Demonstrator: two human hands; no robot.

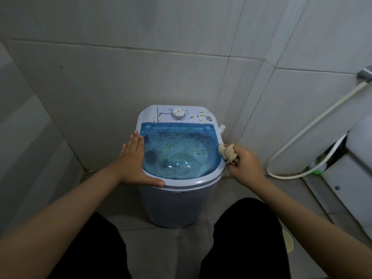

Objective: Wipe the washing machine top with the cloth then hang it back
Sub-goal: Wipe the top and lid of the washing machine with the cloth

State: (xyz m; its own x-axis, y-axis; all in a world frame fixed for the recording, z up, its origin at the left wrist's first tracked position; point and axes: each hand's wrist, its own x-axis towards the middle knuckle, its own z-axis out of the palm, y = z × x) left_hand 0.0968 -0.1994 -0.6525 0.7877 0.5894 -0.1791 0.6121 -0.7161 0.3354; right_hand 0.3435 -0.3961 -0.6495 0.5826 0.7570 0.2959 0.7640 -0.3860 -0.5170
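A small white washing machine [177, 200] stands on the floor against the tiled wall. Its top has a clear blue lid [179, 152] speckled with green and yellow bits, and behind it a white control panel with a round dial [178, 114]. My left hand [133, 162] lies flat on the lid's left edge, fingers spread, thumb on the front rim. My right hand [244, 163] is closed around a bunched beige cloth [227, 152], which touches the machine's right rim.
A white hose [298, 137] loops down from a metal wall fitting [365, 73] at the right. A white panel or door [356, 158] stands at the right, with something green [317, 171] at its foot. My black-trousered legs flank the machine. Tiled walls close in behind and left.
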